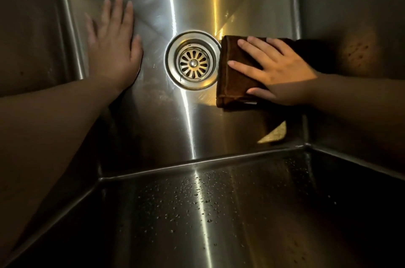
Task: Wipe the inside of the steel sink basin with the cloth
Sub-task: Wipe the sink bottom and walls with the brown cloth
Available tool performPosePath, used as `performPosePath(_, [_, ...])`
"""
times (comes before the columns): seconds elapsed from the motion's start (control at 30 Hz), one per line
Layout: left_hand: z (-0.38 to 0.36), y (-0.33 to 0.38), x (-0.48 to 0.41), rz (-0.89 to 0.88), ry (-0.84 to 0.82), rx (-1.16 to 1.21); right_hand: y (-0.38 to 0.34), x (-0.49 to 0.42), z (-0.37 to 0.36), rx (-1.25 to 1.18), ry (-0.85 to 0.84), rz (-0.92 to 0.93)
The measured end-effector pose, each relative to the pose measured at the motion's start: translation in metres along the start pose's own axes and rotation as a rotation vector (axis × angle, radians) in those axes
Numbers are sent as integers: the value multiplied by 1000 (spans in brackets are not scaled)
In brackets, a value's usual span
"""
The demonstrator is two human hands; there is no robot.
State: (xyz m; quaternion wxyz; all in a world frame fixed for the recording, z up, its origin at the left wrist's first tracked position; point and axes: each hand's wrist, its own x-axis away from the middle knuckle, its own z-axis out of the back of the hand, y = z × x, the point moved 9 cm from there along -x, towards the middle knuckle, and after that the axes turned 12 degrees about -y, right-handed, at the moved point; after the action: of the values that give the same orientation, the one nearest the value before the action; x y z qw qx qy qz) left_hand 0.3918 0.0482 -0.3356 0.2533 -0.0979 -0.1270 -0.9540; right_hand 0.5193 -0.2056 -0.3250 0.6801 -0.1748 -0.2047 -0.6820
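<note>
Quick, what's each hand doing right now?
Left hand: open, flat on the sink floor, holding nothing.
Right hand: open, pressing the brown cloth flat.

A kitchen: deep steel sink basin [153, 132] with strainer drain [193, 62].

Dim warm light, bright glare streak down the sink [188, 114], dark shadowed corners, left hand [114, 48] motion-blurred

The right hand [282, 70] lay flat, fingers spread, on a folded brown cloth [234, 77] at centre right, its edge touching the drain strainer [192, 62]. The left hand [114, 44] pressed open-palmed at upper left of the steel sink basin [153, 127] (droplets [197, 197] speckled the near wall).
</note>
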Motion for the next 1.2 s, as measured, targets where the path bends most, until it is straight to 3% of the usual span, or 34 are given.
performPosePath(0.1, [-3, 22, 9, -204, -46, -60, -3, -10, -6, 56, 6, 141])
performPosePath(0.2, [-16, 43, 30, -428, -103, -162, -8, -13, -9, -11, 37, 120])
performPosePath(0.27, [-23, 48, 40, -482, -128, -193, -14, -7, -11, -41, 33, 120])
performPosePath(0.5, [-24, 45, 41, -474, -145, -178, -74, 34, -30, -80, 20, 247])
performPosePath(0.7, [-23, 46, 41, -474, -141, -170, -70, 32, -26, -84, 2, 296])
performPosePath(0.97, [-27, 46, 39, -475, -139, -182, -82, 25, -25, -65, 81, 340])
performPosePath(1.2, [-25, 47, 39, -478, -133, -165, -141, -1, -1, -72, 150, 430])
